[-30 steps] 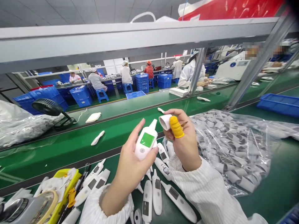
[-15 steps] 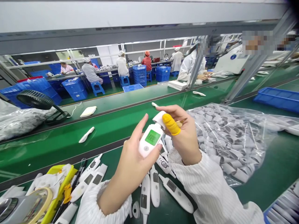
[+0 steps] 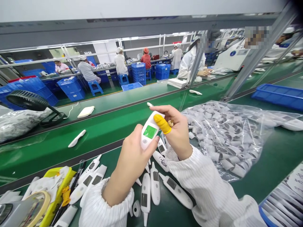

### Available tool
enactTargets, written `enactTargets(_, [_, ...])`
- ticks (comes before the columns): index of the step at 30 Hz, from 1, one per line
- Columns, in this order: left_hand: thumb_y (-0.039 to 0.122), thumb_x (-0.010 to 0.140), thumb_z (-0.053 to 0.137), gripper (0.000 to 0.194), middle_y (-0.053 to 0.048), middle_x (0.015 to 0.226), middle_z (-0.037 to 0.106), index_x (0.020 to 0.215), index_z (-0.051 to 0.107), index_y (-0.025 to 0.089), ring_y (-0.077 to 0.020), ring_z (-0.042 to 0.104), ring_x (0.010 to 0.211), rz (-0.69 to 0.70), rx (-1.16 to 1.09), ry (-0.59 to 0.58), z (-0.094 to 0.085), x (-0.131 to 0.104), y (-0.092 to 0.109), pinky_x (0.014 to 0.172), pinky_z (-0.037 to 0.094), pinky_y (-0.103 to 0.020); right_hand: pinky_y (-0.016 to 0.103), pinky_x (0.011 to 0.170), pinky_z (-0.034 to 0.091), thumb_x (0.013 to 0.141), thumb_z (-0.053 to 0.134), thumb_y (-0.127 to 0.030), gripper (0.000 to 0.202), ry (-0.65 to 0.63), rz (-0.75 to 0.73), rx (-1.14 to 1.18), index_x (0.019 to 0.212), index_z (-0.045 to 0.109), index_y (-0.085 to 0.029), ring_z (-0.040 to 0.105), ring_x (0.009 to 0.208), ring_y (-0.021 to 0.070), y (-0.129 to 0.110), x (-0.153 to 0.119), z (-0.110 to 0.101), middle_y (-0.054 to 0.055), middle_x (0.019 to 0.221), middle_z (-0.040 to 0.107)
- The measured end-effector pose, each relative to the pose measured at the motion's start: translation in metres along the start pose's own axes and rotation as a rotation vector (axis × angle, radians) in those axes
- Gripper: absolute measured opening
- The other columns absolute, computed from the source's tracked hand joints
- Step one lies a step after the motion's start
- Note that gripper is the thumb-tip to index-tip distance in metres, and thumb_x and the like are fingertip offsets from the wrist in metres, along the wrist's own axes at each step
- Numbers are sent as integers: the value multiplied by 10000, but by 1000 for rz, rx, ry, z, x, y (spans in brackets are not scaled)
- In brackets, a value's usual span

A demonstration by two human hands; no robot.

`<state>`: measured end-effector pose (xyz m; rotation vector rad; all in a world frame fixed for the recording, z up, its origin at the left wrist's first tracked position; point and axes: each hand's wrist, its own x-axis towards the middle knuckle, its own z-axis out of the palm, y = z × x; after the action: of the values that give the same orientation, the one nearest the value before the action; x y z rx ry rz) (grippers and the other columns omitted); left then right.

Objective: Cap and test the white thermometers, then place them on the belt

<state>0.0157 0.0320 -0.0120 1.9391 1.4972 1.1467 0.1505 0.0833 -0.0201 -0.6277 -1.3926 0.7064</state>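
My left hand (image 3: 133, 153) grips the lower body of a white digital thermometer (image 3: 145, 142), its small screen lit green above a round grey button. My right hand (image 3: 176, 130) is closed on the white cap (image 3: 153, 116) at the thermometer's far end, its thumb in a yellow finger cot pressing on it. Cap and body meet with no gap that I can see. Below my hands, several thermometers with bare pointed tips lie on the green bench, one thermometer (image 3: 176, 190) near my right sleeve. A loose white oval piece (image 3: 136, 208) lies by my left sleeve.
A clear bag of white caps (image 3: 222, 138) lies right of my hands. At left are a yellow tray (image 3: 54, 201), a tape roll (image 3: 39, 208) and a black fan (image 3: 30, 101). Beyond runs a green conveyor (image 3: 106, 121) carrying white parts. A blue crate (image 3: 279, 96) stands at right; co-workers sit beyond.
The cap, earlier tilted with a gap at the thermometer's top, now sits in line over the tip. Both hands have shifted slightly left and up in view, as has the whole scene.
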Motion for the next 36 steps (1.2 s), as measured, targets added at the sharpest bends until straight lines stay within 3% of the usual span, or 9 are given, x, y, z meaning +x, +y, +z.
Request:
enactTargets(9, [376, 890, 584, 242, 26, 650, 506, 780, 428, 227, -150, 457, 545, -1, 69, 4, 5, -2, 1, 526, 292, -252, 225, 573, 475, 836, 738, -388, 218, -73, 60, 85, 981, 710, -227, 572, 700, 117, -3, 4, -1, 16, 882, 634])
enactTargets(15, [325, 841, 650, 193, -3, 818, 484, 816, 502, 203, -150, 503, 690, 67, 2, 163, 0, 2, -3, 592, 372, -258, 214, 423, 241, 841, 622, -650, 493, -168, 201, 265, 1121, 551, -250, 335, 469, 63, 4, 10, -17, -46, 743, 500])
enactTargets(17, [328, 837, 672, 289, 14, 841, 513, 1067, 531, 222, -134, 539, 665, 25, -291, 164, -3, 5, -5, 592, 430, -251, 224, 452, 271, 898, 499, -689, 491, -193, 191, 175, 1071, 559, -233, 377, 515, 76, 2, 10, -21, -22, 778, 512])
enactTargets(19, [381, 875, 642, 487, 30, 820, 556, 1288, 421, 247, -120, 564, 588, -24, -620, 102, -6, 7, -8, 560, 476, -252, 239, 512, 336, 952, 465, -619, 430, -237, 117, 7, 961, 599, -211, 441, 597, 99, -1, 9, -22, 7, 810, 533])
enactTargets(22, [400, 965, 495, 305, -3, 797, 643, 1192, 459, 199, -129, 626, 582, -21, -870, 21, -9, 8, -9, 581, 533, -266, 264, 619, 407, 976, 524, -419, 305, -295, -77, -250, 779, 582, -193, 524, 721, 139, -9, 6, -19, 31, 807, 559])
enactTargets(24, [343, 988, 426, 194, -24, 821, 675, 1094, 484, 191, -132, 648, 610, -6, -909, 16, -9, 6, -8, 607, 552, -271, 255, 602, 394, 968, 532, -316, 223, -313, -150, -366, 779, 555, -200, 519, 673, 131, -13, 2, -16, 9, 743, 561])
enactTargets(27, [343, 993, 426, 213, 0, 779, 651, 1157, 487, 222, -134, 630, 593, -1, -880, 16, -8, 2, -5, 590, 547, -267, 238, 533, 323, 950, 527, -226, 136, -345, -198, -528, 814, 533, -210, 457, 534, 97, -18, -4, -12, -38, 641, 559])
enactTargets(32, [392, 1002, 469, 338, -1, 814, 611, 1317, 507, 274, -115, 575, 623, 79, -579, 124, -9, -3, -7, 600, 487, -229, 254, 522, 275, 974, 501, -278, 199, -311, -357, -788, 793, 538, -205, 466, 527, 109, -21, -9, -10, -15, 618, 583])
enactTargets(36, [423, 986, 491, 329, 9, 724, 574, 1272, 547, 270, -101, 520, 516, -4, -639, 41, -15, -3, -7, 472, 439, -205, 233, 507, 286, 980, 478, -260, 199, -419, -291, -699, 795, 528, -208, 431, 492, 94, -20, -8, -11, -33, 601, 542])
